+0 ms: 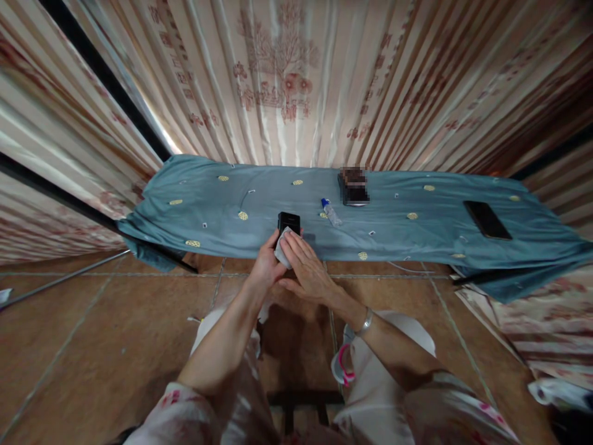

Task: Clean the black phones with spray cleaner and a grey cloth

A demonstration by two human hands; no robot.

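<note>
A small black device (290, 220) is held near the front edge of the cloth-covered table. My left hand (267, 262) wraps round it from the left and below. With its fingers pressed together, my right hand (306, 267) holds a white cloth or tissue (283, 248) flat against the lower part of the device. Just right of the device, a clear bottle with a blue cap (332, 213) lies on the table. Behind that is a dark boxy object (354, 187), partly pixelated. The lower part of the device is hidden by the cloth and my fingers.
A black phone-like slab (488, 220) lies at the right of the table, whose blue-green cover (208, 198) has yellow prints. Patterned curtains (287, 74) hang behind. Dark metal poles stand at the left. Below are the tiled floor (60, 334) and my knees.
</note>
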